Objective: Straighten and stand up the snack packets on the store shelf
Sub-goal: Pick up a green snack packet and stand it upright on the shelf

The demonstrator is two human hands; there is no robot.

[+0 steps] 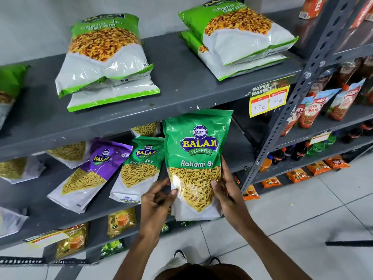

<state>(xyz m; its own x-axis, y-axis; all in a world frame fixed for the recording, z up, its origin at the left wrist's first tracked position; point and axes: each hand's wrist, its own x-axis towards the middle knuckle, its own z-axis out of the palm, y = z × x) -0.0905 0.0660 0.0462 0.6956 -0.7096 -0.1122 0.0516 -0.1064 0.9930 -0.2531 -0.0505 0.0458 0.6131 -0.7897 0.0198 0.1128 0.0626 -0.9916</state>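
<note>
A green Ratlami Sev packet (196, 158) is held upright in front of the middle shelf (50, 215). My left hand (156, 199) pinches its lower left edge and my right hand (226, 190) grips its lower right side. A second green Ratlami Sev packet (139, 168) and a purple packet (90, 174) lean back on the same shelf to the left. On the upper shelf (181, 93), green-and-white Chana Jor Garam packets lie flat in two stacks, one at left (105, 57) and one at right (238, 39).
More pale sev packets (18, 168) lie at the left of the middle shelf. A yellow price tag (268, 98) hangs on the upper shelf edge. A perforated grey upright (292, 102) divides off the right rack with tomato pouches (314, 108) and bottles (292, 152). Tea packets (121, 221) sit below.
</note>
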